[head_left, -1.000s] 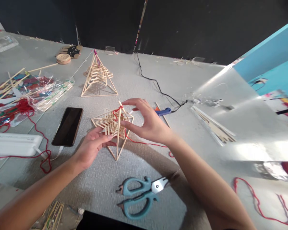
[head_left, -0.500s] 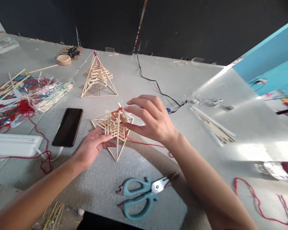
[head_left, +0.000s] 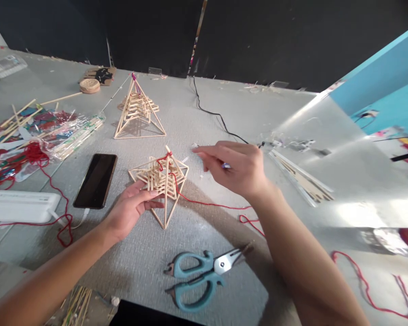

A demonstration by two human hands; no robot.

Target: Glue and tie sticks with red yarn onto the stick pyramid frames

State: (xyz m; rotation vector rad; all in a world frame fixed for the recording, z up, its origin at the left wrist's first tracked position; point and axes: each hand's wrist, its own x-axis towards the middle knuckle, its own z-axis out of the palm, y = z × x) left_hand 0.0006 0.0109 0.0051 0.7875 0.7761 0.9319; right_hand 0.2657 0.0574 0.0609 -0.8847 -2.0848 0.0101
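Observation:
My left hand (head_left: 129,206) grips the near left side of a wooden stick pyramid (head_left: 166,194), thumb on its stacked inner sticks. Red yarn (head_left: 204,203) is wound at the pyramid's tip, threads through its sticks and trails right across the table under my right forearm. Just right of the pyramid, apart from it, my right hand (head_left: 234,165) is raised with fingertips pinched together; whatever may be between them is too small to make out. Teal-handled scissors (head_left: 204,276) lie partly spread on the table in front of me.
A second stick pyramid (head_left: 139,108) with a purple tie stands behind. Left are a phone (head_left: 95,181), a white power bank (head_left: 22,206), a red yarn tangle (head_left: 37,151) and bagged sticks (head_left: 76,136). More sticks (head_left: 301,176) lie right, near a black cable (head_left: 221,117).
My right hand has moved right, away from the pyramid's tip, and its spread fingers have closed into a pinch. My left hand still grips the pyramid in the same place.

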